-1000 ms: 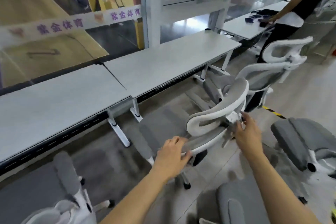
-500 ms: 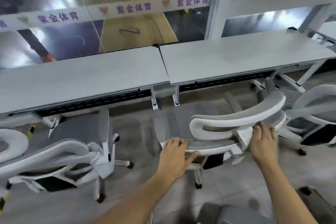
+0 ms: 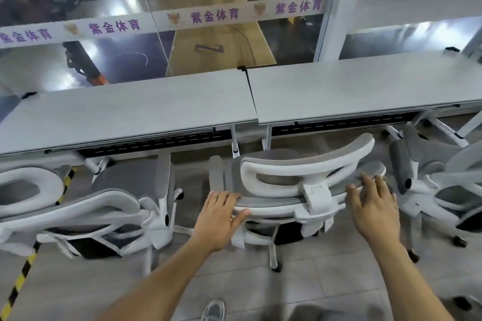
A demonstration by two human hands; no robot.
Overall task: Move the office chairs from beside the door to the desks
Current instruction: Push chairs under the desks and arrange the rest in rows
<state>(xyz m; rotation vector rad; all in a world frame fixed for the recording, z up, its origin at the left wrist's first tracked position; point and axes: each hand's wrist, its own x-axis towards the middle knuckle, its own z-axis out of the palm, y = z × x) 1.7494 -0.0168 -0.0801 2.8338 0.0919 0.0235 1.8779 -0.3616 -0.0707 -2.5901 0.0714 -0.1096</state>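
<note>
- Person's left hand (image 3: 217, 214) is holding the left top edge of the backrest of the middle grey-mesh office chair w/ white plastic frame (image 3: 287, 199). Fingers are lying over the rim & the thumb is pressing from below, so this grip is closed on the chair.
- right hand (image 3: 373, 206) is resting on the right top edge of the same backrest. Fingers are spreading fairly straight across the rim, so this grip is open.
- That middle chair is standing on the grey tiled floor (image 3: 326, 281), just in front of two long tables, approx at the seam btwn them. Its seat is facing the tables & its curved headrest is reaching near the front edge of the right grey table (image 3: 365, 88).
- left grey table (image 3: 125, 117) is butting end to end against the right one. Both are standing along a glass wall (image 3: 208, 60).
- second matching grey-&-white chair (image 3: 109, 198) is standing at the left table, just beside the middle chair but apart from it.
- third matching chair (image 3: 430, 164) is standing at the right table, near the right hand, not touching it.
- white banner w/ purple characters (image 3: 216, 17) is running across the glass.
- yellow-black striped tape (image 3: 23, 273) is lying on the floor at lower left.
- grey shoe toe (image 3: 214, 310) is showing at the bottom edge, btwn the forearms.
</note>
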